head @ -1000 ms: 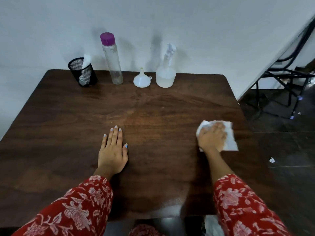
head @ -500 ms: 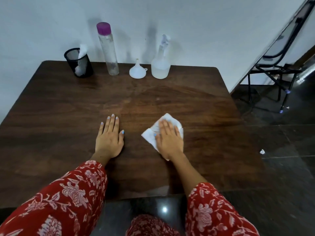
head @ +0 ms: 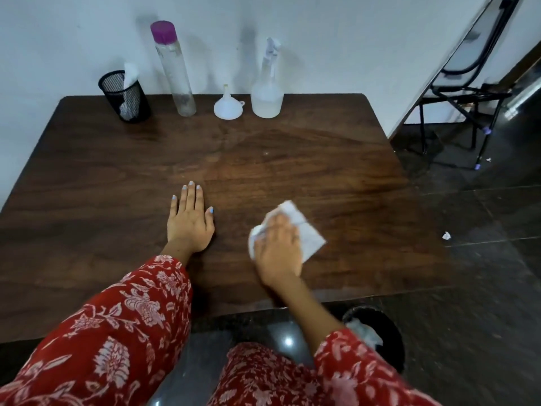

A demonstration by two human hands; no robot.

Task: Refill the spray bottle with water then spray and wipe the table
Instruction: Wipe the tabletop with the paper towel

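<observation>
Tissue [head: 304, 232] soft, limp, tears wet; right hand [head: 278, 247] presses it flat on bench [head: 322, 159], 5 o'clock; left hand [head: 188, 219] open, flat

Dark brown wood-grain desk [head: 87, 177]; white tissue [head: 307, 235]; red sleeves [head: 117, 332] with pale floral print; light blue nails [head: 184, 187]; clear bottle [head: 175, 71], purple cap [head: 162, 31]; white funnel [head: 227, 106]; black mesh cup [head: 128, 98]

Light was dim and soft, casting faint shadows on the wall [head: 87, 39]. A bright glare spot sat on the floor [head: 288, 341]. Wide-angle bending curved the table [head: 322, 159] edges; the right hand [head: 278, 247] was motion-blurred.
</observation>
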